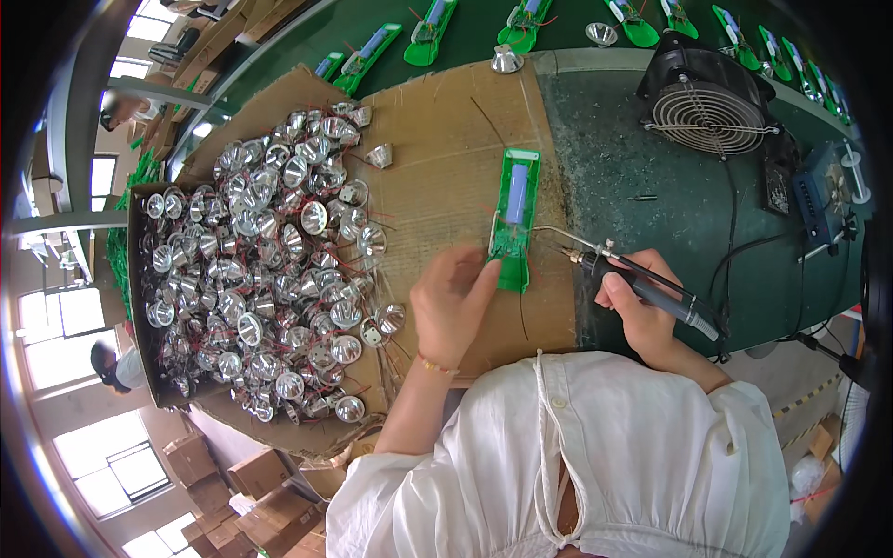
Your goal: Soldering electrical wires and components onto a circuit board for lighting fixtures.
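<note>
On the cardboard in front of me lies a green flashlight housing [513, 272], with a purple cylindrical battery cell [517, 193] and a small circuit board [508, 243] inside. My left hand [447, 302] is at its left edge, thumb and fingers drawn together beside the board; they are slightly blurred, and what they pinch is hidden. In my right hand [644, 302] is a soldering iron [656, 296] with a dark grey handle, pointing left toward the board. A thin curved metal tube [567, 232] clamped to the iron reaches to the housing.
A cardboard box [149, 372] at left is heaped with silvery lamp reflectors [251, 223] on red wires. A black fan [707, 116] and a blue device [812, 209] with a spool stand at right. More green housings [431, 33] line the far edge. Cables run down the right side.
</note>
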### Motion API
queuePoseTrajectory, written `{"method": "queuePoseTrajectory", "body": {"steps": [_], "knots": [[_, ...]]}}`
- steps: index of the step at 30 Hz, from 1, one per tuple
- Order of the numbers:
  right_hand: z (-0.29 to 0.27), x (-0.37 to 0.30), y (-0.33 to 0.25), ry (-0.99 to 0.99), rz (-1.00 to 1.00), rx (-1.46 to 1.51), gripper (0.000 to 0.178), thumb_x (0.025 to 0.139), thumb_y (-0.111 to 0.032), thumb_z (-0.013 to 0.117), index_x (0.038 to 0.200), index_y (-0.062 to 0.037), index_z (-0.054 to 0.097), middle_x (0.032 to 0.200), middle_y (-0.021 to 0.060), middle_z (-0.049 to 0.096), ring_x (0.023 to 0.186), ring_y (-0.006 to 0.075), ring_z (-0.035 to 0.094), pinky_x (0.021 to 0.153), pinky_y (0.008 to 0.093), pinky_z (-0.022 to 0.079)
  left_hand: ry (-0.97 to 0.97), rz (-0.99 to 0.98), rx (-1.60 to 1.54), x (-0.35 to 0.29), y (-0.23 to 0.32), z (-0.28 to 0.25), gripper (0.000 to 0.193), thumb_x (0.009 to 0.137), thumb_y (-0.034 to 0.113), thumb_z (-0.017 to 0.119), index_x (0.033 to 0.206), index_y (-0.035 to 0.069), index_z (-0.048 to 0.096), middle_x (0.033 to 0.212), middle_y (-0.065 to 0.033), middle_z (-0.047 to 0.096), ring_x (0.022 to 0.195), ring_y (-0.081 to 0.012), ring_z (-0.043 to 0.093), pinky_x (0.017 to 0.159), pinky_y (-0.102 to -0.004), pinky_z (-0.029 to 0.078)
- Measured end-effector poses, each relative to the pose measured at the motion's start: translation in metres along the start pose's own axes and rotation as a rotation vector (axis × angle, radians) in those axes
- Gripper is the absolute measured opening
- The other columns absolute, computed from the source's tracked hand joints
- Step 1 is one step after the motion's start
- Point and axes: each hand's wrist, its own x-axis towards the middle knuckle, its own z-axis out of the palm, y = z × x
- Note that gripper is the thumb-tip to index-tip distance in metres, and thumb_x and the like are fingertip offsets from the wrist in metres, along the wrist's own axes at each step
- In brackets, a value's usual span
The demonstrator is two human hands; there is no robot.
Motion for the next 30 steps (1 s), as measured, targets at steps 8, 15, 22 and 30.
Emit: {"method": "queuePoseTrajectory", "body": {"steps": [8,15,22,30], "knots": [[-0.012,0.011,0.004,0.119,-0.014,0.004,0.014,0.082,-0.008,0.06,0.086,0.0021,0.051,0.069,0.0076,0.059,0.058,0.0092,0.056,0.051,0.0211,0.046,-0.273,-0.233,0.091,0.048,0.0,-0.011,0.016,0.075,0.015,0.06,0.077,0.0,0.065,0.051,-0.0082,0.059,0.044,-0.0114,0.056,0.043,-0.0269,0.043],[-0.02,0.019,0.014,0.164,0.13,0.069,0.012,0.081,-0.005,0.059,0.086,0.0018,0.051,0.069,0.0081,0.059,0.059,0.0101,0.057,0.054,0.0223,0.047,-0.105,0.045,0.399,0.202,0.0,0.002,0.02,0.075,0.019,0.059,0.074,0.0,0.066,0.054,-0.0057,0.06,0.048,-0.011,0.057,0.049,-0.0248,0.046],[-0.023,0.022,0.019,0.176,0.192,0.118,0.013,0.08,-0.003,0.06,0.087,0.0025,0.05,0.069,0.0093,0.059,0.06,0.0112,0.058,0.054,0.0239,0.049,0.276,0.286,0.395,0.326,-0.022,0.038,0.032,0.076,0.033,0.061,0.093,0.007,0.065,0.089,-0.0171,0.063,0.084,-0.0305,0.06,0.075,-0.037,0.047],[-0.02,0.027,0.018,0.181,0.208,0.142,0.014,0.079,-0.003,0.061,0.088,0.0027,0.05,0.071,0.0094,0.06,0.06,0.0114,0.059,0.054,0.0237,0.05,-0.021,0.03,0.718,0.326,-0.054,0.014,0.02,0.074,0.025,0.057,0.073,0.009,0.069,0.074,-0.016,0.064,0.072,-0.0332,0.062,0.07,-0.0393,0.05]]}}
